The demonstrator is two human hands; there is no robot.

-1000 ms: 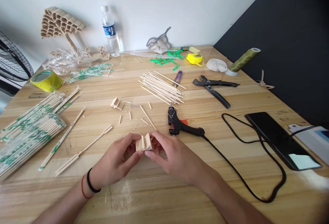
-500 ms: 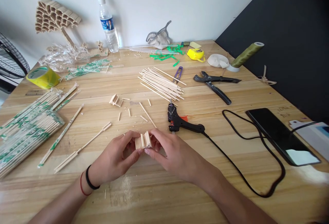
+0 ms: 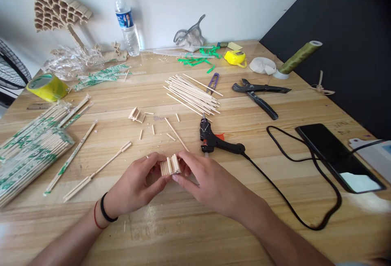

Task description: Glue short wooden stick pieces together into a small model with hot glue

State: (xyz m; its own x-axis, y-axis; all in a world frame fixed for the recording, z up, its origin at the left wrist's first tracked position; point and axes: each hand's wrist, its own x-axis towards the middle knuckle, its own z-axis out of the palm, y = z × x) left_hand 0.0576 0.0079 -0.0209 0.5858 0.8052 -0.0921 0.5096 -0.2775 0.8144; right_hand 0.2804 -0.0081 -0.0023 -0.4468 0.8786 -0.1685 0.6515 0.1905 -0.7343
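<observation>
A small piece built of short wooden sticks point(image 3: 170, 165) is pinched between both hands above the table, with a few sticks standing up on its right part. My left hand point(image 3: 142, 182) grips its left end between thumb and fingers. The right end is held by my right hand point(image 3: 204, 176) in the same way; some fingertips are hidden behind the piece. Just beyond my right hand lies a black glue gun point(image 3: 218, 141) on its side. A loose long stick point(image 3: 177, 134) and a small stick model point(image 3: 137, 115) lie past my fingers.
A pile of wooden sticks point(image 3: 192, 95), purple thread snips point(image 3: 213, 83) and black pliers point(image 3: 259, 95) lie farther back. Bagged sticks point(image 3: 36, 156) cover the left. A phone point(image 3: 339, 156) and the gun's cable point(image 3: 284, 201) are at right. A bottle point(image 3: 126, 25) stands by the wall.
The view has shifted slightly, so the things at the back sit higher in it. Both hands keep the same hold on the stick piece.
</observation>
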